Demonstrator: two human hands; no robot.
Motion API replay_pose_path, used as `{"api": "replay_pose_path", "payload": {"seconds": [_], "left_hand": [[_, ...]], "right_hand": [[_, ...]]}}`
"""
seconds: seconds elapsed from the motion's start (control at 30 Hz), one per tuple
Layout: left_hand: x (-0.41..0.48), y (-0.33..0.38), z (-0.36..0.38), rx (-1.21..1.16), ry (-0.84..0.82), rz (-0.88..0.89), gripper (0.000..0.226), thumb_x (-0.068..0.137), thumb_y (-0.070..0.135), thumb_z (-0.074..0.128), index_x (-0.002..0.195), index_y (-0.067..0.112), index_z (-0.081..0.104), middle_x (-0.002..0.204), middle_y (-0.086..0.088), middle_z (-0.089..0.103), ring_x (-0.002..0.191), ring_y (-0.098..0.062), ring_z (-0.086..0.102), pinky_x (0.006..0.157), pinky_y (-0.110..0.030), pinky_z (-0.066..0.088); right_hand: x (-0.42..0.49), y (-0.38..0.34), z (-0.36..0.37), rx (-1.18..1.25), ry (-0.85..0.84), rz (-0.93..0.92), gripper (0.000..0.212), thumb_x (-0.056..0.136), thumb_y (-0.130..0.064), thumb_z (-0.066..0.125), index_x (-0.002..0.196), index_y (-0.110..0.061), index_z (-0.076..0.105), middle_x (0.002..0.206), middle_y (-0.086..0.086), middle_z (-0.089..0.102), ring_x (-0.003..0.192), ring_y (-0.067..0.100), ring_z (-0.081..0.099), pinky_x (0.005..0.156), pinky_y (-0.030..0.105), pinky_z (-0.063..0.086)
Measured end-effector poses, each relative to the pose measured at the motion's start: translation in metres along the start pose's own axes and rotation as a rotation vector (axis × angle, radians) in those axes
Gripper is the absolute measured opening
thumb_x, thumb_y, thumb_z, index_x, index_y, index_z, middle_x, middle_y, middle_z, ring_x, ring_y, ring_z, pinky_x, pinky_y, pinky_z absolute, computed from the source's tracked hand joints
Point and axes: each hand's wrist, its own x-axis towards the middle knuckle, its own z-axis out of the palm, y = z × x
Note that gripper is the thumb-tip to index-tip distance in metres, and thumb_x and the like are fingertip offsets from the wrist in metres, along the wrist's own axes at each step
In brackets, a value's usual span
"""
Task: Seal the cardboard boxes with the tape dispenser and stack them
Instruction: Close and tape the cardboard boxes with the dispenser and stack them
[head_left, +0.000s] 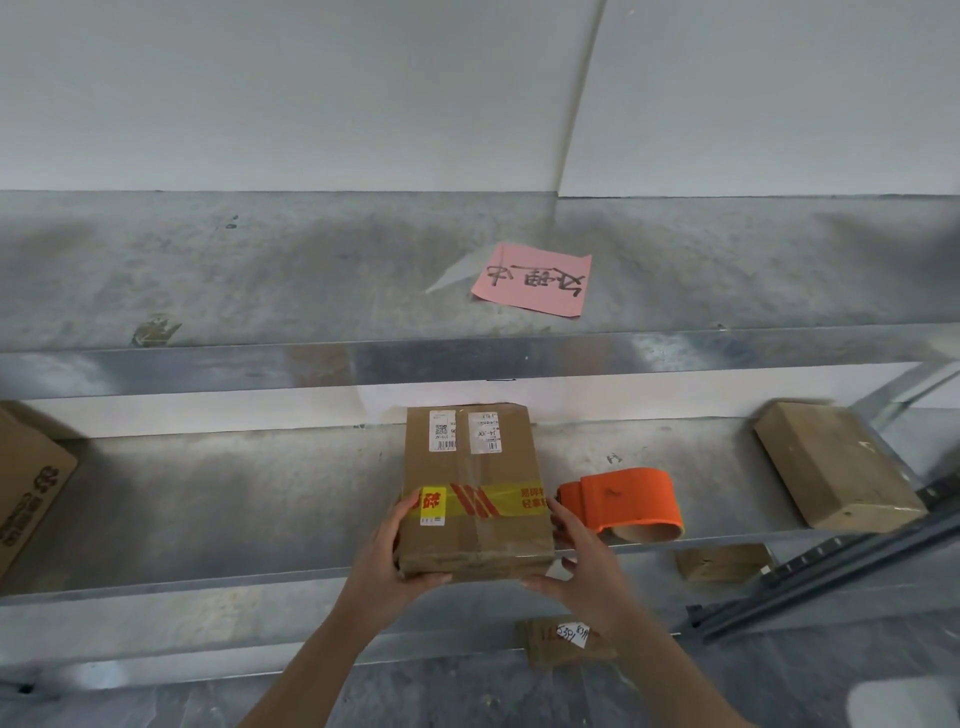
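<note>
Both hands gripping taped box on shelf.
Your left hand (387, 558) and right hand (582, 561) clasp the cardboard box (475, 488); square it before reaching for the tape dispenser (628, 501).

Both bare forearms extended forward; left hand (387, 558) and right hand (582, 558) facing inward, fingers (563, 512) curled, clamping.

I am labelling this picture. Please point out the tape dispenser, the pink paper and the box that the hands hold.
tape dispenser (631, 496), head view, on its orange cover.
pink paper (535, 280), head view, on its written middle.
held box (467, 467), head view, on its brown top face.
</note>
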Motion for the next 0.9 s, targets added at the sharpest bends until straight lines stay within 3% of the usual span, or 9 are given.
{"api": "replay_pose_path", "payload": {"seconds": [0.13,0.37,0.47,0.6,0.73,0.9], "left_hand": [[-0.025,0.004,0.002,-0.035,0.005,-0.028,0.106,0.059,0.039,0.09,0.144,0.042,0.027,0.124,0.032,0.051,0.117,-0.002,0.053,0.091,-0.027,0.054],[-0.075,0.024,-0.004,-0.07,0.06,-0.03,0.106,0.052,0.035,0.092,0.137,0.049,0.031,0.117,0.035,0.055,0.11,0.002,0.057,0.083,-0.02,0.055],[-0.082,0.042,-0.003,-0.057,0.013,0.011,0.105,0.053,0.036,0.093,0.137,0.05,0.032,0.118,0.031,0.057,0.112,-0.001,0.058,0.083,-0.021,0.055],[-0.082,0.072,0.008,-0.044,-0.036,0.092,0.106,0.055,0.034,0.092,0.14,0.051,0.031,0.129,0.022,0.054,0.117,-0.001,0.054,0.088,-0.018,0.052],[-0.071,0.1,0.022,-0.024,-0.062,0.136,0.107,0.057,0.035,0.091,0.137,0.06,0.025,0.131,0.025,0.048,0.119,0.003,0.05,0.091,-0.019,0.049],[-0.049,0.127,0.054,-0.059,-0.117,0.17,0.107,0.055,0.027,0.092,0.135,0.06,0.028,0.13,0.021,0.051,0.118,0.001,0.053,0.092,-0.023,0.05]], "right_hand": [[-0.02,-0.002,-0.001,0.01,-0.011,-0.045,0.117,0.041,-0.083,0.073,0.141,-0.062,0.016,0.142,-0.024,0.044,0.131,0.003,0.042,0.107,0.042,0.043],[-0.073,-0.009,-0.021,-0.157,0.033,-0.211,0.116,0.052,-0.073,0.079,0.143,-0.055,0.009,0.145,-0.043,0.012,0.142,-0.002,0.02,0.117,0.034,0.027],[-0.089,-0.009,-0.035,-0.31,0.055,-0.252,0.115,0.056,-0.085,0.067,0.147,-0.053,0.004,0.151,-0.036,-0.003,0.148,0.002,-0.001,0.12,0.039,0.017],[-0.106,-0.007,-0.061,-0.591,0.124,-0.267,0.112,0.06,-0.095,0.049,0.147,-0.051,-0.005,0.159,-0.021,-0.014,0.145,0.006,-0.024,0.12,0.041,-0.009],[-0.123,-0.006,-0.1,-0.673,0.166,-0.236,0.113,0.053,-0.098,0.028,0.147,-0.05,-0.012,0.159,-0.017,-0.02,0.143,0.008,-0.03,0.12,0.046,-0.012],[-0.146,0.004,-0.157,-0.76,0.248,-0.206,0.104,0.067,-0.088,0.045,0.146,-0.051,-0.011,0.157,-0.016,-0.021,0.144,0.012,-0.028,0.114,0.041,-0.021]]}}
